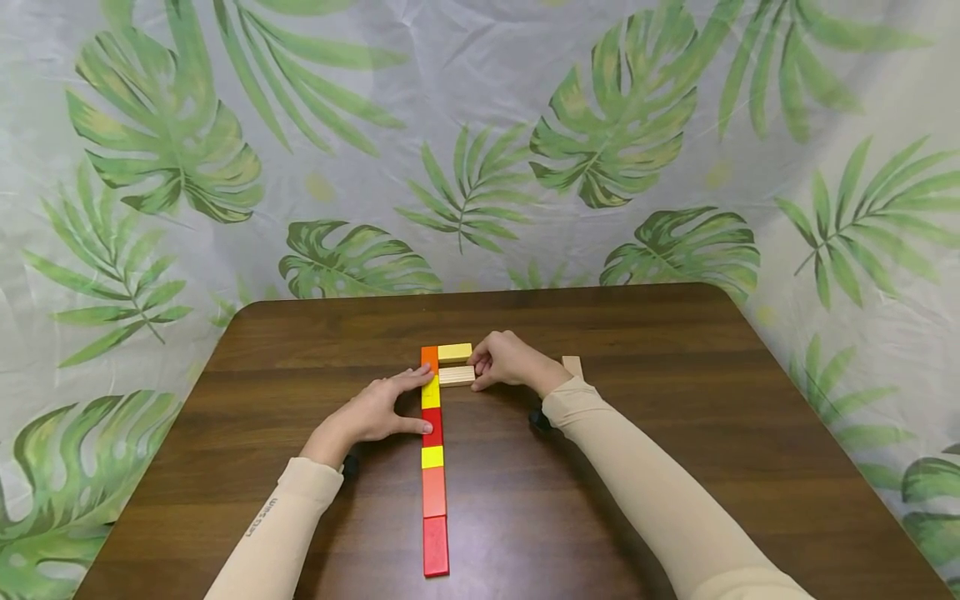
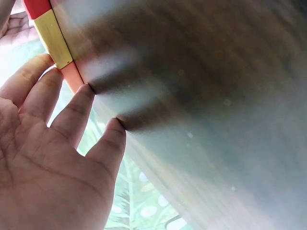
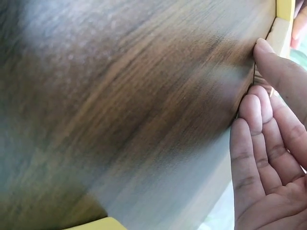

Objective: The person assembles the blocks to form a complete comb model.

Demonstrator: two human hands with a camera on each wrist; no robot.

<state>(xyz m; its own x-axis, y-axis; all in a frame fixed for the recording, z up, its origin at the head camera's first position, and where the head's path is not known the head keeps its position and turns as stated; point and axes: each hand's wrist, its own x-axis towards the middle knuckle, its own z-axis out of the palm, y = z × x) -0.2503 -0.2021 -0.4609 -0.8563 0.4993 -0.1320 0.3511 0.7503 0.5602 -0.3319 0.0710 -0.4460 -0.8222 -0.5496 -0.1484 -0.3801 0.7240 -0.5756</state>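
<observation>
A straight column of orange, yellow, red and pink blocks runs toward me on the table; a red block (image 1: 436, 546) forms its near end. My left hand (image 1: 375, 408) rests on the column's upper part with fingers spread, thumb on a red block (image 1: 432, 437) and fingertips by the yellow block (image 1: 431, 393) and orange block (image 1: 429, 357). My right hand (image 1: 513, 360) pinches the right end of a plain wooden block (image 1: 456, 377), which lies crosswise against the column. Just beyond it, a pale yellow block (image 1: 454, 352) sits crosswise at the column's far end.
Another plain wooden block (image 1: 572, 365) lies to the right, partly behind my right wrist. The dark wooden table (image 1: 300, 342) has rounded far corners. Behind it hangs a leaf-patterned cloth (image 1: 480, 108).
</observation>
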